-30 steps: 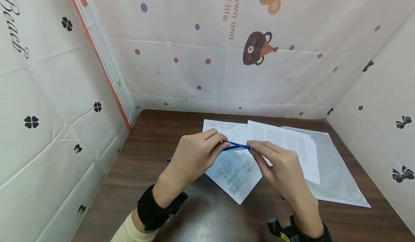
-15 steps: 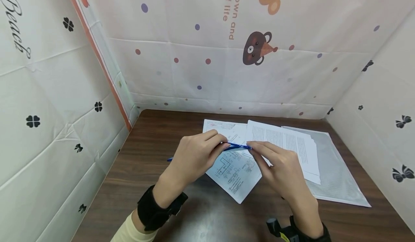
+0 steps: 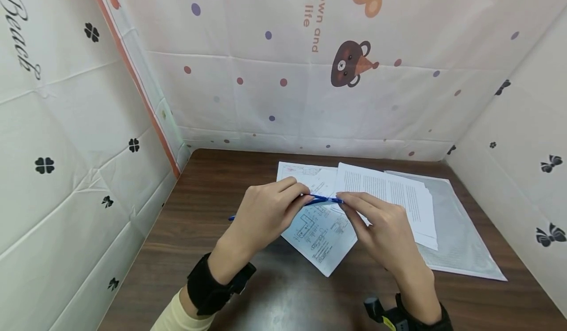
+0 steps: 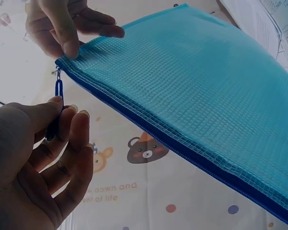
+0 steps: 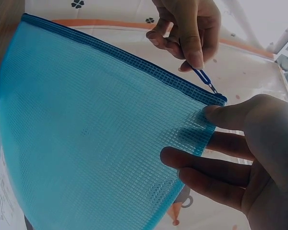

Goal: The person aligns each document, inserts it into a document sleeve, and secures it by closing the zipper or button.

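A translucent blue mesh zip pouch [image 4: 192, 81] hangs between both hands; the head view catches only its thin blue edge. My left hand [image 3: 267, 213] pinches the dark blue zipper pull [image 4: 58, 96] between thumb and fingers. The slider sits at the end of the zip [image 5: 125, 60], right by the pouch's corner. Gripping that same corner is my right hand [image 3: 385, 225], its thumb on one face and its fingers against the other, as the right wrist view shows. The zip's dark blue band runs straight along the pouch's edge away from the corner.
Under and beyond the hands, printed sheets with drawings [image 3: 321, 245] and text [image 3: 398, 198] lie on the brown wooden table [image 3: 195, 232]. A greyish translucent document pouch [image 3: 460, 242] lies partly beneath them at right. Patterned white cloth walls [image 3: 239, 104] enclose the table's back and sides.
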Motion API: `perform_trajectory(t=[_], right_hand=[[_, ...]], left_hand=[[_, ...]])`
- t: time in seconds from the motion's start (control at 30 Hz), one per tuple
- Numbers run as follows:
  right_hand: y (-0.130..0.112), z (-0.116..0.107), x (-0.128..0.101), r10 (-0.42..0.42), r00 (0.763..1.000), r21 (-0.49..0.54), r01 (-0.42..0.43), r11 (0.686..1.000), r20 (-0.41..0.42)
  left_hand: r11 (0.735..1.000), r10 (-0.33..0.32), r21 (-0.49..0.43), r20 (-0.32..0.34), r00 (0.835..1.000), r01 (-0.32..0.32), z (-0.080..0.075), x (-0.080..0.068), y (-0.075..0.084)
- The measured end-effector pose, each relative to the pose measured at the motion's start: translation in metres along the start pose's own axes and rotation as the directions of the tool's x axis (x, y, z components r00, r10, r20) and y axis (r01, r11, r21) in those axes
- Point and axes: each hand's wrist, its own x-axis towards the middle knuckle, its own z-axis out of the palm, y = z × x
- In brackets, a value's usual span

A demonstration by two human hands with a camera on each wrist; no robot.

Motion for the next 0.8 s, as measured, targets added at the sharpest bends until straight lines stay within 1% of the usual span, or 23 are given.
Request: perform_trajectory(t=[0.23, 0.37, 0.43, 0.5, 0.63, 0.7, 0.8], right_hand=[[-0.004, 0.001, -0.008, 0.036, 0.999, 0.025, -0.037, 0.999, 0.020], [-0.007, 0.002, -0.020, 0.085, 0.996, 0.053, -0.087, 0.995, 0.037], [-0.009, 0.004, -0.029, 0.098, 0.995, 0.069, -0.099, 0.993, 0.030], [-0.011, 0.007, -0.038, 0.099, 0.995, 0.090, -0.101, 0.991, 0.021], [-0.011, 0.014, -0.049, 0.103, 0.994, 0.124, -0.106, 0.987, 0.032], [-0.010, 0.016, -0.049, 0.116, 0.992, 0.124, -0.123, 0.985, 0.056], [-0.007, 0.016, -0.043, 0.123, 0.990, 0.110, -0.130, 0.985, 0.074]], left_hand=[[1.000, 0.016, -0.012, 0.025, 1.000, -0.016, 0.004, -0.007, 0.001], [0.999, 0.042, -0.037, 0.052, 0.998, -0.040, 0.009, -0.016, 0.003], [0.997, 0.053, -0.061, 0.075, 0.996, -0.049, 0.013, -0.022, 0.005], [0.996, 0.047, -0.084, 0.098, 0.994, -0.039, 0.017, -0.029, 0.007], [0.995, 0.004, -0.102, 0.135, 0.991, 0.010, 0.023, -0.039, 0.007], [0.994, -0.012, -0.102, 0.139, 0.990, 0.026, 0.024, -0.040, 0.006], [0.995, -0.012, -0.095, 0.127, 0.992, 0.024, 0.022, -0.037, 0.003]])
